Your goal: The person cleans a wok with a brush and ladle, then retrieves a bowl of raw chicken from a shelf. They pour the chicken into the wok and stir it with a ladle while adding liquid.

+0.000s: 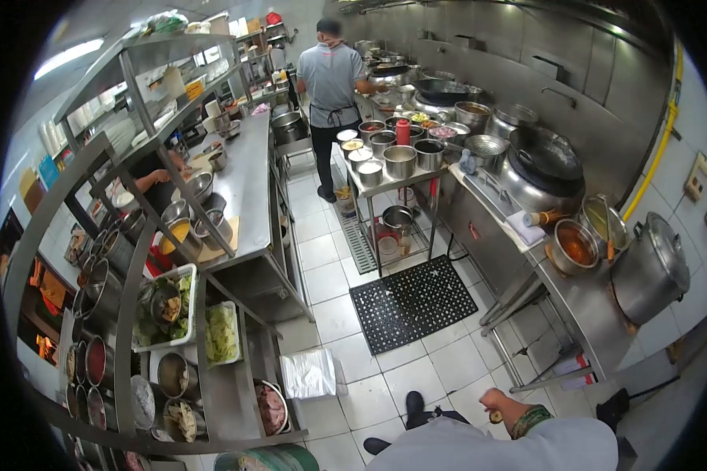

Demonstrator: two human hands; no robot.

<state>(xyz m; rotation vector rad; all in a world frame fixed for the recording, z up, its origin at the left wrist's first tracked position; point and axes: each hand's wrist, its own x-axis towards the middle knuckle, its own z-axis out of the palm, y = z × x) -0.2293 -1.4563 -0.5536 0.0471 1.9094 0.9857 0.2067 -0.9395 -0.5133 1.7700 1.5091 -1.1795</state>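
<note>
My right hand point(500, 406) shows at the bottom edge, low over the tiled floor, fingers curled shut, with a green and gold band on the wrist point(531, 419). Whether it holds anything is too small to tell. A pale grey sleeve point(495, 447) covers the arm. My black shoe point(415, 404) is just left of the hand. My left hand is out of view. Nearest things are the black rubber floor mat point(412, 302) ahead and the steel cooking counter point(581, 314) to the right.
A person in a grey shirt and apron point(330, 78) stands at the far stove. Another person's hand point(153, 179) reaches behind the left shelves. A wok point(546, 157), sauce pot point(575, 245) and large steel pot point(650, 271) line the right. A trolley of steel containers point(401, 161) narrows the aisle.
</note>
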